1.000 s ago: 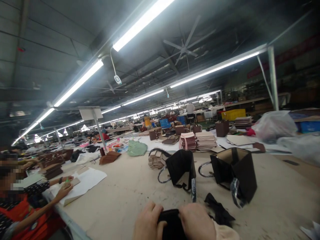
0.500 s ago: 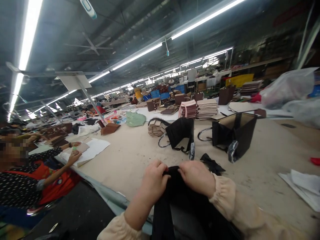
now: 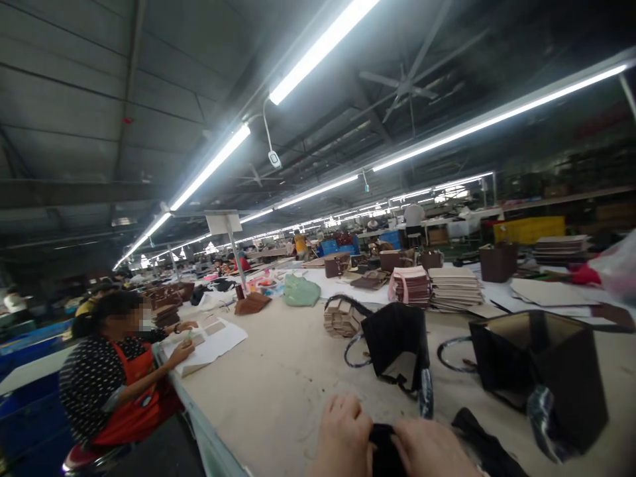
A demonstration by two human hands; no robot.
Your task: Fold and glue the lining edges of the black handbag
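At the bottom edge of the head view, my left hand and my right hand are close together, both closed on a piece of black fabric between them. Most of the fabric lies below the frame. Just beyond my hands a black bag with a ring handle lies on the table. To its right stands a larger, dark open bag, its handle wrapped in plastic. A crumpled black cloth rests beside my right hand.
Bundled beige pieces, stacked brown panels and a green plastic bag sit farther back on the table. At the left edge a person in a red apron handles white sheets.
The view has tilted up and turned left, so my hands and the black fabric appear lower in the frame. Both hands still grip the fabric. More of the seated person shows.
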